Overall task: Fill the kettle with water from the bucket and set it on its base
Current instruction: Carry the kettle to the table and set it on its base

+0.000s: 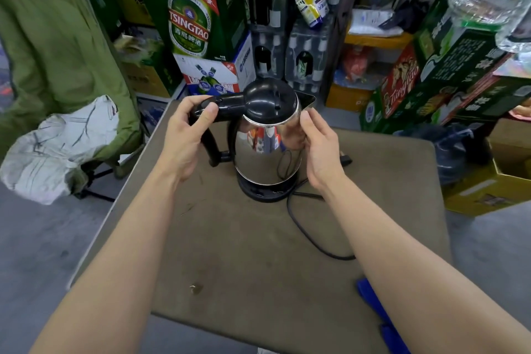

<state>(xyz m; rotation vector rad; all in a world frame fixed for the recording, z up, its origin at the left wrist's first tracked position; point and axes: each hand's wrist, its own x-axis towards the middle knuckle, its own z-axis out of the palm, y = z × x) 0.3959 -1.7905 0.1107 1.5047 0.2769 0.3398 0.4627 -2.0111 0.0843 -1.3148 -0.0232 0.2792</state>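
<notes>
Steel kettle (268,149) upright on black base (265,191), mid-table (244,253), lid (270,102) closed, spout away from camera. Left hand (184,141): grip wrapped round black handle (207,108), thumb on top. Right hand (319,146): grip spread, fingers flat against kettle's shiny side under the rim. Black cord (310,236) trailing from base across table toward right. Beer cartons (189,23) stacked behind.

Both bare forearms reach forward toward the kettle (268,135). The left hand (186,138) wraps the black handle on the kettle's left side, thumb pressed on top, fingers curled under. The right hand (317,149) lies flat against the kettle's right flank, fingers extended, palm turned inward.
</notes>
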